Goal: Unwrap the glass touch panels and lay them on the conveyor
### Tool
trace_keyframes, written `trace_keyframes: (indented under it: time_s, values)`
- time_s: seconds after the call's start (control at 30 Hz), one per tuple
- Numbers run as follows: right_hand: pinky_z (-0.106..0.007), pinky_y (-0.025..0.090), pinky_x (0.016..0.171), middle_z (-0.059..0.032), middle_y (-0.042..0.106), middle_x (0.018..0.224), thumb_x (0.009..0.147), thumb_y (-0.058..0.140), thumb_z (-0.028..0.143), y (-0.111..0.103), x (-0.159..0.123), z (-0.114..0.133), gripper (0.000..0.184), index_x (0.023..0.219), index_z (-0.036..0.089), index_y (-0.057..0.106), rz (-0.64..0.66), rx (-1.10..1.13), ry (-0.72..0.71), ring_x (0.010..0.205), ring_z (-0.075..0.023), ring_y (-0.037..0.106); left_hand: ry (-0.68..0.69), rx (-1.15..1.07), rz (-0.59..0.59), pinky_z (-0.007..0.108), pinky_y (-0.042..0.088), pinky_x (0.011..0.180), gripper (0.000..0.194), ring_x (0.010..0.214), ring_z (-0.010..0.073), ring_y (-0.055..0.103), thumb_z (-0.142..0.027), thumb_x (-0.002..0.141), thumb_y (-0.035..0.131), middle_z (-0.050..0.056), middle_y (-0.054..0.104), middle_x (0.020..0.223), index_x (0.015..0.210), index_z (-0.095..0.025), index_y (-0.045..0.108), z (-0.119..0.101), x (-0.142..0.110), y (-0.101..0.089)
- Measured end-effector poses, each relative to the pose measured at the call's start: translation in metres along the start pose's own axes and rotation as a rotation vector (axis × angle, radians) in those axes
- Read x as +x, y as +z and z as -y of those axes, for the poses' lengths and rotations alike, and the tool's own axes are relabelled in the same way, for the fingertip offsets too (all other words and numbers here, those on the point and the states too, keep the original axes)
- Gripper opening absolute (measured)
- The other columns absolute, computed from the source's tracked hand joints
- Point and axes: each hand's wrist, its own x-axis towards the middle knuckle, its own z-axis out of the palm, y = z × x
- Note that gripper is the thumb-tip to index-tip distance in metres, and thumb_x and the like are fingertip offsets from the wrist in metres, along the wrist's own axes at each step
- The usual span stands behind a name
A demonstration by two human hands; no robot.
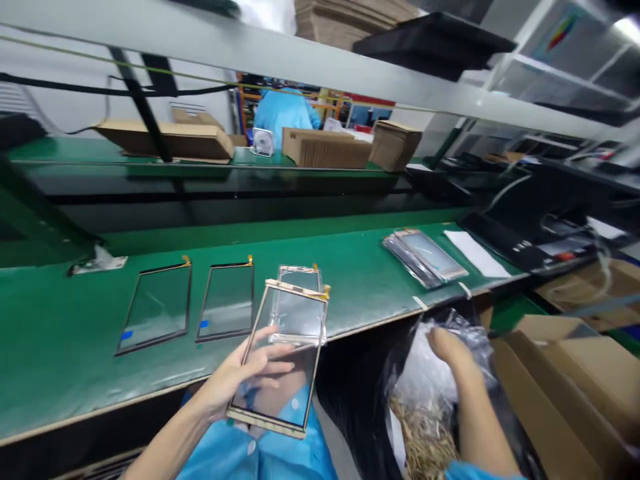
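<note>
My left hand [250,373] holds a clear glass panel with a gold-coloured border [287,320], tilted over my lap at the bench's front edge. A similar panel in clear film [303,283] lies on the green bench just behind it. My right hand [450,350] reaches down into a black waste bag [390,373] beside the bench, fingers among crumpled clear plastic film [430,383]; whether it grips any of the film is hidden. Two dark-framed glass panels [157,307] [227,300] with blue tabs lie flat on the green mat to the left.
A stack of wrapped panels [425,257] and a white sheet [475,253] lie at the bench's right end. Open cardboard boxes [565,373] stand on the floor at right. Cartons [325,147] sit on the far bench, where a person in a blue coat [285,110] works.
</note>
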Motion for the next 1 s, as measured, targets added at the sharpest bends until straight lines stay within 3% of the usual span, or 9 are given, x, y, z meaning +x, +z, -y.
trace_keyframes:
  time_s: [0.1, 0.2, 0.27, 0.33, 0.5, 0.67, 0.77, 0.87, 1.0]
  values:
    - [-0.029, 0.048, 0.063, -0.0099, 0.066, 0.077, 0.092, 0.043, 0.045, 0.001, -0.022, 0.054, 0.036, 0.084, 0.014, 0.062, 0.181, 0.306, -0.137, 0.067, -0.0165, 0.062, 0.02, 0.049, 0.119, 0.034, 0.053, 0.076, 0.053, 0.102, 0.0296, 0.064, -0.029, 0.084, 0.065, 0.021, 0.059, 0.123, 0.131, -0.018, 0.044, 0.002, -0.007, -0.005]
    - [-0.026, 0.044, 0.052, -0.0138, 0.069, 0.079, 0.083, 0.044, 0.065, 0.01, -0.065, 0.126, 0.054, 0.085, 0.014, 0.061, 0.662, 0.92, -0.27, 0.064, -0.0175, 0.063, 0.04, 0.097, 0.207, 0.035, 0.052, 0.076, 0.052, 0.102, 0.029, 0.064, -0.033, 0.085, 0.064, 0.021, 0.061, 0.121, 0.13, -0.018, 0.043, 0.005, -0.016, -0.009]
    - [-0.023, 0.04, 0.048, -0.0134, 0.069, 0.073, 0.078, 0.046, 0.071, 0.013, -0.087, 0.167, 0.061, 0.077, 0.012, 0.062, 0.929, 1.073, -0.258, 0.059, -0.0165, 0.063, 0.047, 0.132, 0.229, 0.035, 0.052, 0.078, 0.05, 0.102, 0.0277, 0.065, -0.033, 0.086, 0.062, 0.019, 0.061, 0.121, 0.13, -0.019, 0.042, 0.005, -0.024, -0.013]
    - [-0.022, 0.038, 0.047, -0.0129, 0.068, 0.069, 0.077, 0.046, 0.073, 0.012, -0.099, 0.192, 0.064, 0.072, 0.011, 0.062, 1.031, 1.085, -0.25, 0.057, -0.0155, 0.063, 0.055, 0.152, 0.222, 0.035, 0.052, 0.078, 0.047, 0.101, 0.026, 0.065, -0.031, 0.087, 0.061, 0.018, 0.062, 0.121, 0.129, -0.02, 0.043, 0.004, -0.034, -0.019]
    - [-0.023, 0.042, 0.048, -0.013, 0.069, 0.073, 0.077, 0.052, 0.069, 0.002, -0.108, 0.209, 0.059, 0.074, 0.011, 0.064, 0.91, 0.943, -0.342, 0.061, -0.0167, 0.064, 0.1, 0.118, 0.181, 0.033, 0.051, 0.079, 0.045, 0.102, 0.0235, 0.065, -0.03, 0.089, 0.059, 0.016, 0.061, 0.122, 0.129, -0.021, 0.041, 0.005, -0.053, -0.031]
    - [-0.024, 0.047, 0.052, -0.0082, 0.066, 0.068, 0.082, 0.052, 0.062, 0.012, -0.117, 0.217, 0.051, 0.068, 0.014, 0.061, 0.711, 0.84, -0.467, 0.054, -0.0124, 0.057, 0.131, 0.143, 0.159, 0.033, 0.051, 0.076, 0.05, 0.1, 0.0245, 0.065, -0.033, 0.088, 0.059, 0.018, 0.06, 0.123, 0.132, -0.02, 0.039, 0.005, -0.063, -0.035]
    - [-0.026, 0.049, 0.055, -0.0082, 0.066, 0.07, 0.083, 0.048, 0.063, 0.017, -0.114, 0.216, 0.053, 0.07, 0.014, 0.062, 0.813, 0.793, -0.491, 0.056, -0.0133, 0.058, 0.122, 0.187, 0.147, 0.032, 0.051, 0.075, 0.05, 0.098, 0.0242, 0.066, -0.034, 0.089, 0.058, 0.017, 0.06, 0.122, 0.132, -0.021, 0.039, 0.0, -0.07, -0.037]
    - [-0.028, 0.051, 0.066, -0.0096, 0.068, 0.085, 0.088, 0.043, 0.058, 0.012, -0.105, 0.219, 0.051, 0.08, 0.014, 0.067, 0.886, 0.596, -0.604, 0.076, -0.0179, 0.062, 0.086, 0.235, 0.184, 0.031, 0.05, 0.076, 0.044, 0.099, 0.0229, 0.065, -0.031, 0.09, 0.055, 0.015, 0.062, 0.119, 0.131, -0.021, 0.041, -0.008, -0.078, -0.039]
    - [-0.028, 0.048, 0.076, -0.006, 0.067, 0.094, 0.089, 0.049, 0.043, -0.002, -0.104, 0.246, 0.03, 0.093, 0.018, 0.067, 0.615, 0.545, -0.761, 0.085, -0.0177, 0.061, -0.003, 0.348, 0.256, 0.029, 0.05, 0.076, 0.039, 0.1, 0.022, 0.065, -0.03, 0.092, 0.051, 0.014, 0.063, 0.118, 0.13, -0.022, 0.044, -0.017, -0.086, -0.036]
